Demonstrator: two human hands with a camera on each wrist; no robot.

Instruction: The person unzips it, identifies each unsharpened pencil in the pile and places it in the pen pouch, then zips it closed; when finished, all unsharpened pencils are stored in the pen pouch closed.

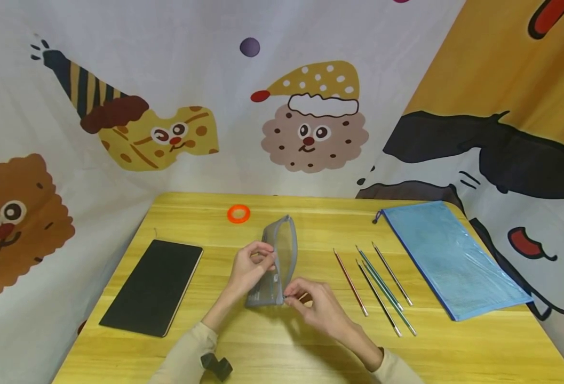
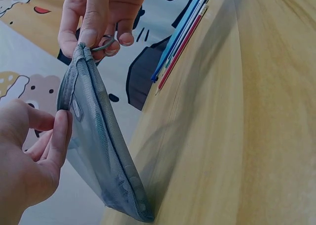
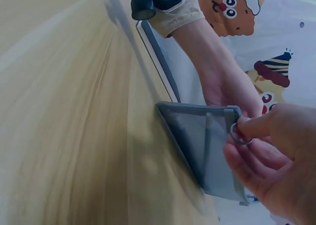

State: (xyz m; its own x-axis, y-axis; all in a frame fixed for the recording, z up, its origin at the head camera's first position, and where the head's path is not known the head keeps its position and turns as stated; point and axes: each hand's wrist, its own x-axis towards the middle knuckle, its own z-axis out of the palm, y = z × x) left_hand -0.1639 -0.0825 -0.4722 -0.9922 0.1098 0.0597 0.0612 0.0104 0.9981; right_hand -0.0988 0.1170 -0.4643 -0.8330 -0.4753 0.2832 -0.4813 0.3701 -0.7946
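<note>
A grey mesh zip pouch (image 1: pixel 264 288) stands upright on its long edge near the middle of the table, its top gaping in the head view. On the left, my left hand (image 1: pixel 250 269) pinches the pouch's upper edge between thumb and fingers, as the left wrist view also shows. At the near corner my right hand (image 1: pixel 320 306) pinches the end of the zip. A small grey loop (image 3: pixel 239 138) hangs from that corner by the right thumb and fingers. The pouch's mesh side (image 2: pixel 94 141) looks flat and thin.
A black notebook (image 1: pixel 154 288) lies to the left, and an orange ring (image 1: pixel 238 214) behind the pouch. Several pencils (image 1: pixel 351 282) lie right of my right hand. Farther right is a blue zip folder (image 1: pixel 454 261). A printed curtain (image 1: pixel 233 181) hangs behind the table.
</note>
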